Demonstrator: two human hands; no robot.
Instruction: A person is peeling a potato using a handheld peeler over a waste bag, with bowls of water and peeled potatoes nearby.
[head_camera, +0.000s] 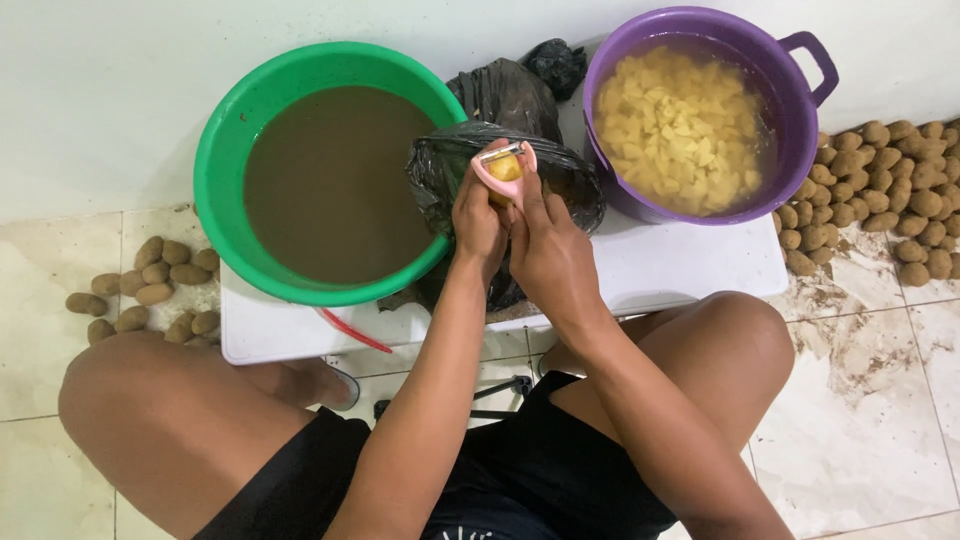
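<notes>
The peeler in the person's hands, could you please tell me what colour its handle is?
Pink; the peeler shows best in the head view, held against a yellow potato.

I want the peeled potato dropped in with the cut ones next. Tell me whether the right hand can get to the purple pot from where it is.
Probably yes. The right hand is just left of the purple pot, whose top is open; nothing stands between them but the black bag. It holds a pink peeler, though.
</notes>
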